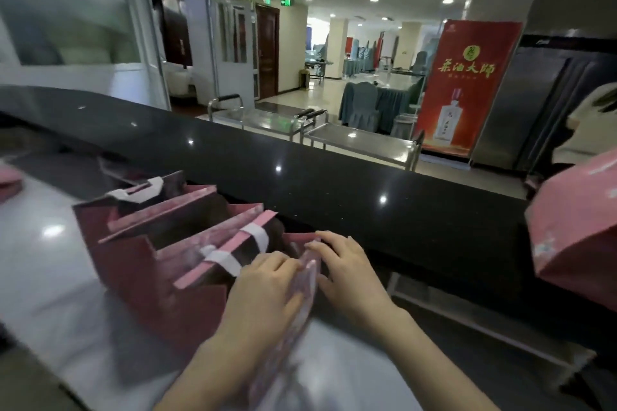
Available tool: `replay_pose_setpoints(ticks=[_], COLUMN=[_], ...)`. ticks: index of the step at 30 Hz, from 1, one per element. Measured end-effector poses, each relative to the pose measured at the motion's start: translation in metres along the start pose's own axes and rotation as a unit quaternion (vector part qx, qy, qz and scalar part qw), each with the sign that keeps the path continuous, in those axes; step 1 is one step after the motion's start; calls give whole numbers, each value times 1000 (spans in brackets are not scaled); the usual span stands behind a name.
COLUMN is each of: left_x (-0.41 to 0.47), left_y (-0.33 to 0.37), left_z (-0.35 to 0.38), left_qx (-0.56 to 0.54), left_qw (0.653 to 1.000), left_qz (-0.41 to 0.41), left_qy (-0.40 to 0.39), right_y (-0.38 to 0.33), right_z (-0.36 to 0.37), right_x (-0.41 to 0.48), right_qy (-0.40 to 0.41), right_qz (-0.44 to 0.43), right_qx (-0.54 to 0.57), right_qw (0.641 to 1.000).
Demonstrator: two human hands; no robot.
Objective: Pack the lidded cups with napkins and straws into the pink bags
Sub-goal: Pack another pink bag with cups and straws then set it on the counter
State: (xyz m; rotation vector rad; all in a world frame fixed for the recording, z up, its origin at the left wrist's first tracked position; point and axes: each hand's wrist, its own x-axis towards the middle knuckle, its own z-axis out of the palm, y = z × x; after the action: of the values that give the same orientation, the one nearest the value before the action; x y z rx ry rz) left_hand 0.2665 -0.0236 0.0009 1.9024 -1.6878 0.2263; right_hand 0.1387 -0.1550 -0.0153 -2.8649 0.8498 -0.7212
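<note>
A row of pink paper bags (160,264) stands on the white counter (50,277), their tops folded and held with white handle strips. My left hand (267,290) and my right hand (347,270) press from both sides on the top edge of the nearest pink bag (300,307), pinching it between them. Another pink bag (574,237) sits at the right edge of the view. No cups, napkins or straws can be seen; the bags hide whatever is inside.
A raised black glossy ledge (334,183) runs along the far side of the counter. Beyond it stand steel trolleys (360,140), a red banner (460,87) and covered tables. A person (587,123) is partly visible at far right. A further pink item (10,180) lies at far left.
</note>
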Motion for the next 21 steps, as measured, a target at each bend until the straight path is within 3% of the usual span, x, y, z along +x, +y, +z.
replay_pose_setpoints(ticks=[6,14,16,21], left_x=[-34,-50,-51,-53], left_y=[-50,-49,-45,-10], left_z=[2,10,11,22], left_qx=[48,39,29,-2], left_qw=[995,997,997,996], left_qz=[-56,1,13,75], left_qy=[-60,-63,-70,-46], right_y=[-22,-14,-9,25], right_z=[36,10,-1,-26], right_x=[37,15,2,-59], right_qy=[-119,-125,-96,-147], right_qz=[-35,-70,-83,-20], right_qx=[-146,-228,-222,-230], right_qw=[982,963,967,962])
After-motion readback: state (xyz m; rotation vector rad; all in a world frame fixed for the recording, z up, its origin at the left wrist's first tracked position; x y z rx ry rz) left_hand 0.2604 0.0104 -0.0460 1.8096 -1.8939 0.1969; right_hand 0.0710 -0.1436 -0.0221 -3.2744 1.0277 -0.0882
